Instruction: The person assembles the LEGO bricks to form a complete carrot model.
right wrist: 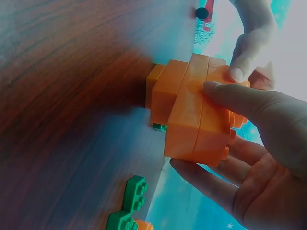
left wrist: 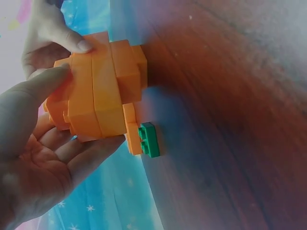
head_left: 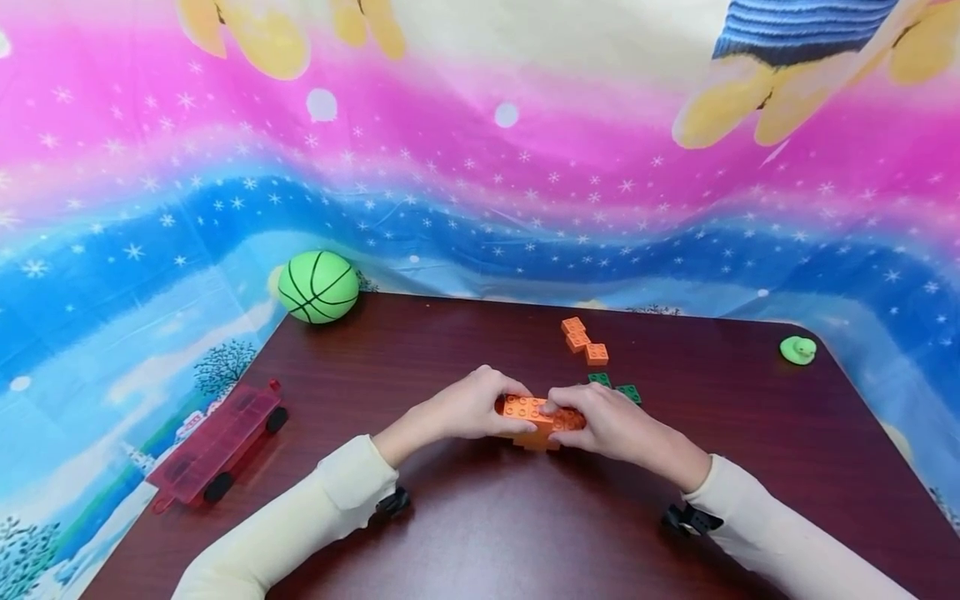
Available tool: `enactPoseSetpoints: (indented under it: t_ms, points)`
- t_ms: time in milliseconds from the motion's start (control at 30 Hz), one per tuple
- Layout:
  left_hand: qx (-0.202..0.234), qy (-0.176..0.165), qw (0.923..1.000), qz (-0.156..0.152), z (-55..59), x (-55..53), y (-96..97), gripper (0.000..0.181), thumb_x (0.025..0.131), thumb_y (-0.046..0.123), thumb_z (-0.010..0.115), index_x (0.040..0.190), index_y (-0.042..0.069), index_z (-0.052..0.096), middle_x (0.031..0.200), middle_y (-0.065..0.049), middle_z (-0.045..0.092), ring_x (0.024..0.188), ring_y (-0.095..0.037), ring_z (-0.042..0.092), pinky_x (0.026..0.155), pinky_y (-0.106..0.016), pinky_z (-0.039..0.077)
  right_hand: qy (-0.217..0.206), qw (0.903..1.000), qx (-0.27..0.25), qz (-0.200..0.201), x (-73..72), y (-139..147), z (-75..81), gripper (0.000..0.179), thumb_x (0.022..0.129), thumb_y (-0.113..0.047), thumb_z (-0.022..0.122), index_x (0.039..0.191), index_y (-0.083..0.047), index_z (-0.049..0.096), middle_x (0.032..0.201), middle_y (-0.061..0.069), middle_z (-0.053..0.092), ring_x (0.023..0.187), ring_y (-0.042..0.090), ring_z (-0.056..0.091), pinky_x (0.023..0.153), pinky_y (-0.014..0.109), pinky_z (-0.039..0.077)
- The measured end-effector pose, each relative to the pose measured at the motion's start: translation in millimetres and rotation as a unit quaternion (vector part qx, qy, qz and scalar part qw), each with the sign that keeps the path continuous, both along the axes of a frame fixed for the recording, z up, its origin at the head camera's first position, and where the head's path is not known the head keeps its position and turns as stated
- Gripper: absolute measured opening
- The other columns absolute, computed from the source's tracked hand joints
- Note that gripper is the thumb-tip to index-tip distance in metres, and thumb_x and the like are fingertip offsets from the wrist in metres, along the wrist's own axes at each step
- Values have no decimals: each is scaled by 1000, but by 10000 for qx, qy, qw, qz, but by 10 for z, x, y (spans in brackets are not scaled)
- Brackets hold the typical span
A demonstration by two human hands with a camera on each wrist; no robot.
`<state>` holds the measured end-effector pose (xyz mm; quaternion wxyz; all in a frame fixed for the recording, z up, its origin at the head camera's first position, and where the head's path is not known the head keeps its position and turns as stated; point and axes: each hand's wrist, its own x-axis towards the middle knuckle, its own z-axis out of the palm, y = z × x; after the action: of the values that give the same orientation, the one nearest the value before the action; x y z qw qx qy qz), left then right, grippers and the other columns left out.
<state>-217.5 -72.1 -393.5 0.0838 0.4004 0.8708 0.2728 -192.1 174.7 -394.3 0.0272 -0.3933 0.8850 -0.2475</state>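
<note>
Both hands are on a stack of orange toy building bricks (head_left: 536, 432) near the middle of the table. Its lower layers are narrower than those above, as the left wrist view of the stack (left wrist: 103, 91) shows. My left hand (head_left: 474, 407) grips the left end, thumb on the near side and fingers round the far side. On the right end, my right hand (head_left: 617, 423) holds the stack likewise; its thumb (right wrist: 240, 98) lies along the orange side in the right wrist view. Studs show on top between the hands. Fingers hide part of the upper bricks.
Behind the hands lie several loose orange bricks (head_left: 576, 336) and green bricks (head_left: 628, 392). A green ball (head_left: 318, 287) sits at the far left corner, a green toy duck (head_left: 798, 350) at the far right. A translucent red wheeled toy (head_left: 217, 446) stands along the left edge.
</note>
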Motion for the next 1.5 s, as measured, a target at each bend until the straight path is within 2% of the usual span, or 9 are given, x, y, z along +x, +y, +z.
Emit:
enactPoseSetpoints:
  t_ms: [167,333,400,467,600,833,1000,1267,1500]
  points:
    - [-40,-101,9998,145,3,-11,-3,32,89,39,80,112,16,79,90,8,76,70,-5,60,61,-19,48,-341,9988,24,341,-37,20,65,20,90,-21,80,105,-23,67,106,-5,76,85,4,65,71,27,58]
    - [-41,-205,9997,81,24,-21,8,32,89,37,80,113,16,79,92,8,76,68,-4,57,62,-19,47,-637,9946,-103,816,-180,154,188,34,93,-36,77,123,-24,69,123,-5,72,107,13,69,90,36,59]
    - [-72,-269,9996,79,36,-18,14,33,89,37,80,115,15,78,93,8,77,67,-4,56,63,-19,46,-387,9972,-197,607,-301,254,211,37,93,-39,76,127,-24,70,126,-4,71,108,16,69,92,39,58]
    - [-116,-328,9993,106,49,-14,19,35,90,37,80,117,15,78,95,7,77,68,-6,55,64,-20,46,-106,9995,-260,117,-454,373,210,34,94,-34,76,125,-22,72,124,-1,73,108,21,70,93,44,58]
    - [-197,-396,9989,183,66,-11,16,37,90,37,79,119,14,77,100,4,78,72,-12,57,67,-21,45,304,9955,137,-887,-772,605,134,27,94,-24,77,117,-12,74,117,9,75,108,30,70,93,51,56]
    - [-249,-415,9985,246,67,-10,3,38,90,37,79,121,15,77,104,4,78,73,-12,56,68,-21,44,-15,9919,829,-967,-1086,767,-113,30,94,-17,76,121,-6,72,128,17,69,122,39,63,101,56,50]
    - [-209,-454,9985,205,63,-5,1,38,90,37,79,121,15,77,106,4,77,73,-9,56,67,-21,44,-43,9899,757,-1197,-1215,783,-261,22,92,-16,77,113,-9,74,116,12,74,109,33,67,94,52,55]
    - [-174,-221,9995,159,6,-5,14,40,92,37,77,130,26,72,118,8,76,89,-4,63,77,-22,51,-62,9908,512,-1247,-1293,809,-323,15,88,-18,82,101,-15,74,98,2,75,88,16,67,82,42,56]
    - [-358,-227,9988,258,9,-2,33,42,92,39,76,132,27,72,123,7,75,96,-4,63,81,-24,52,273,9945,96,-1009,-1048,722,-91,15,87,-21,84,100,-18,76,96,-1,77,91,18,73,82,41,59]
